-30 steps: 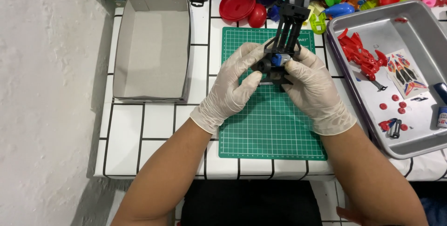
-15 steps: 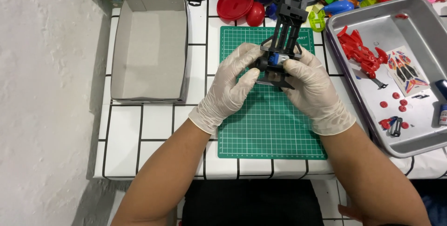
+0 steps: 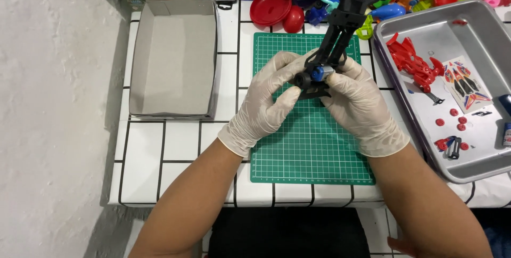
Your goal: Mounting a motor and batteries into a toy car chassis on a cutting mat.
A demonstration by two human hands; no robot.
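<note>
- While raised over the green cutting mat (image 3: 311, 146), black toy chassis (image 3: 335, 40) sits clamped between both hands.
- Left hand (image 3: 263, 103) steadies; right hand (image 3: 359, 103) pinches the near end, by the blue motor (image 3: 319, 73).

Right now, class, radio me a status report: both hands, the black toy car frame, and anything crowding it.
Left hand and right hand, gloved, grip black chassis over green mat. Toy pile close behind; metal tray alongside.

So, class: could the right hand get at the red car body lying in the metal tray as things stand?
Probably yes: the red car body lies uncovered in the open metal tray beside the right hand, though that hand is gripping the black chassis.
</note>
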